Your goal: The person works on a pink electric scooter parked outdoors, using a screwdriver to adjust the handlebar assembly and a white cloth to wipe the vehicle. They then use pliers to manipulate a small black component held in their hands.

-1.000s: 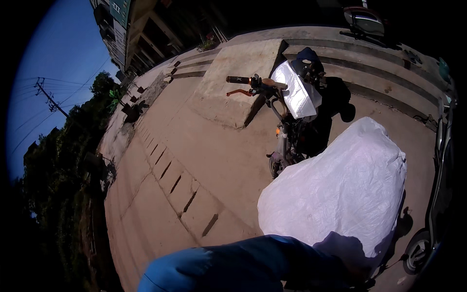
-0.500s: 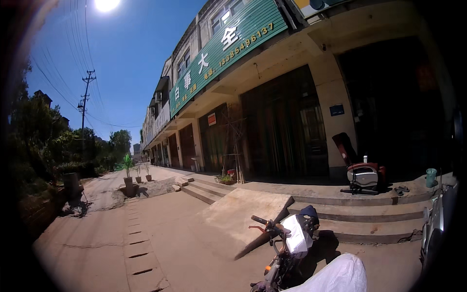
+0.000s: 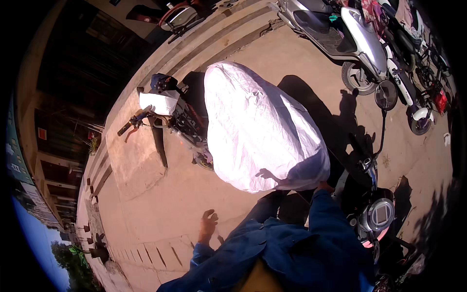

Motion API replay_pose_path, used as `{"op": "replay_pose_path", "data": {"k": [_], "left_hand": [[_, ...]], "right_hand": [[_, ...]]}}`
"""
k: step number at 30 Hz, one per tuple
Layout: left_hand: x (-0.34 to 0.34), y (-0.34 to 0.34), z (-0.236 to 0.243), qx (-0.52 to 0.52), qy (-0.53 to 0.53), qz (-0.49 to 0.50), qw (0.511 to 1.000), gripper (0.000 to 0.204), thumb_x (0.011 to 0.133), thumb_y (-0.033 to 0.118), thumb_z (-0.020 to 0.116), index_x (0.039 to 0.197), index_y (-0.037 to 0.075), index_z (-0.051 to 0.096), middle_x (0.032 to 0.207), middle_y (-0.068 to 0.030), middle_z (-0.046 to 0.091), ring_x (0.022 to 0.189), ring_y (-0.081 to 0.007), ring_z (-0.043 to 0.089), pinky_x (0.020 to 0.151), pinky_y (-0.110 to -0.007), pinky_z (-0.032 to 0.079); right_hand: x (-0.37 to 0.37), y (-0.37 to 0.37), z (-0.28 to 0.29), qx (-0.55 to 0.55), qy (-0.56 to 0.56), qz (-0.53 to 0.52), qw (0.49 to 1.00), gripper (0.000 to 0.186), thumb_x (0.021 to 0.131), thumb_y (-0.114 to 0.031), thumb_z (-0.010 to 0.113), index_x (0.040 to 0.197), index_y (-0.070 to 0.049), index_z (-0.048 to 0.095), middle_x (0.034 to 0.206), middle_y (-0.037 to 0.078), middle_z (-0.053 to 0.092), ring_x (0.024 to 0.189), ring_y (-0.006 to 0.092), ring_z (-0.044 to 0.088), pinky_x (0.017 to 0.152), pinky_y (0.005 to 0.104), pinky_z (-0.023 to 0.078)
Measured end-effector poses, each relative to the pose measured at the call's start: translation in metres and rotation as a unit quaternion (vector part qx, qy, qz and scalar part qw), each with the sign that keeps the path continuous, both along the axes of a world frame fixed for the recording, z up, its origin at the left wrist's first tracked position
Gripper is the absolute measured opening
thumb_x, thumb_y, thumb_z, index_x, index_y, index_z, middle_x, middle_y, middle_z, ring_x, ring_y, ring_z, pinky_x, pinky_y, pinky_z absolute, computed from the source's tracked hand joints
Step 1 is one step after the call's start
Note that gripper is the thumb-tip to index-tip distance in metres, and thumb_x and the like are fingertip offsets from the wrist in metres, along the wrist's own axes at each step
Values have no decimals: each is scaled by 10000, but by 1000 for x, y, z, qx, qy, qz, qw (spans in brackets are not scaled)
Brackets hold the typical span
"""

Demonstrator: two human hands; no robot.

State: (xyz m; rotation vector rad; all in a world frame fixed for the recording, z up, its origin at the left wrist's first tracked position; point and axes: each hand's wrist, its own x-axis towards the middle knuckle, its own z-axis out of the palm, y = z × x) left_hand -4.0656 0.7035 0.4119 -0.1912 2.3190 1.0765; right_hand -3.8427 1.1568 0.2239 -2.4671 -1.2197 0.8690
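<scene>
A big, bulging white woven sack fills the middle of the view, its lower part shaded by my own shadow. My right hand is at the sack's lower right edge; it appears to touch it, but its fingers are mostly hidden. My left hand hangs apart from the sack at the lower left, holding nothing, its fingers loosely bent and spread. Beyond the sack's left side stands a motorbike with a white sheet over its front. Both my arms wear blue sleeves.
An electric scooter's round instrument panel and mirror are close on my right. A silver scooter and several other two-wheelers stand at the upper right. Concrete steps and a ramp run along the building at left.
My view has swung down and to the right, from the street and shopfronts to the sack. My arms and left hand have come into view; the sack now shows nearly whole.
</scene>
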Motion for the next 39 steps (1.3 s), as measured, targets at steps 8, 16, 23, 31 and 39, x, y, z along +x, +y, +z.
{"op": "replay_pose_path", "data": {"k": [8,16,23,31,39], "left_hand": [[17,106,-8,8,36,-228,973,444,950,218,637,1327,-6,567,1161,-150,670,863,-201,692,743,-334,562],[17,201,-44,51,-35,-443,894,418,956,206,623,1315,0,563,840,-106,685,752,-173,637,699,-314,503],[25,325,-65,135,28,-665,734,329,920,13,620,1248,31,626,1105,-115,705,878,-232,681,783,-331,537],[146,354,-42,163,20,-784,599,271,924,84,648,1187,27,680,1036,-121,710,855,-232,677,773,-367,543],[340,291,-47,208,99,-879,417,220,908,96,640,1111,18,671,1006,-202,664,902,-371,672,789,-441,531]], "right_hand": [[20,-89,-50,95,388,-49,916,601,824,20,647,1397,82,474,1335,227,598,1266,324,587,1068,396,454],[94,-166,-19,114,100,254,955,423,889,-244,694,1250,-33,633,1245,247,659,1154,396,638,984,473,504],[205,-254,38,-10,156,-31,987,355,939,-210,621,1253,-48,649,1094,204,715,1020,350,700,937,448,546],[313,-496,-39,165,81,-509,841,291,917,-139,632,1188,-46,685,891,74,719,720,176,697,679,320,555],[393,-518,-48,256,135,-608,739,268,938,-137,636,1166,-5,684,887,107,701,720,203,700,665,341,567]]}}
